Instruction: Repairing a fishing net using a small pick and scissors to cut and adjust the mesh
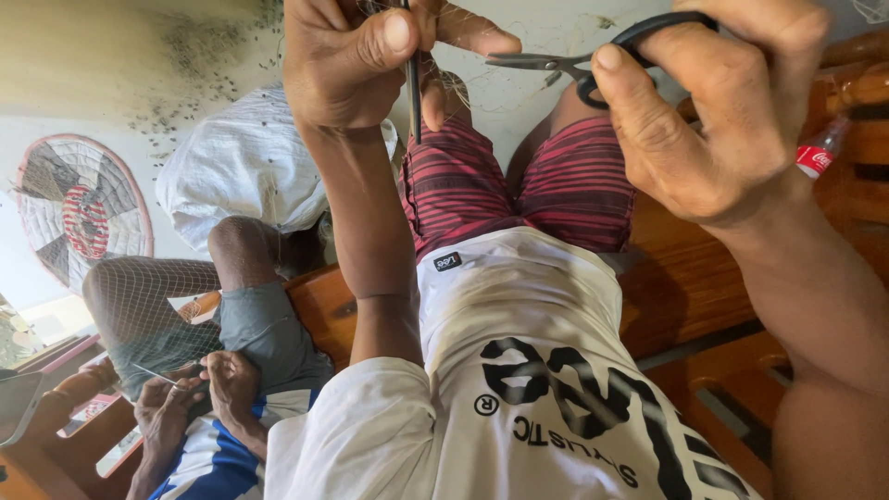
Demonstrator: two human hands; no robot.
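My left hand (356,60) is closed around a thin black rod-like tool (413,102) that points down toward my lap, with fine net threads (454,88) pinched at the fingers. My right hand (713,111) grips black-handled scissors (565,63). Their blades point left, close to the fingertips of my left hand and the threads. Both hands are raised over my knees in red striped shorts (519,181). My white printed shirt (537,370) fills the lower middle.
Another person sits to my left with netting (139,306) over the knees, their hands (194,398) working on it. A white sack (241,167) and a round fan (79,208) lie beyond. A wooden bench (685,278) and a red-labelled bottle (820,153) are at right.
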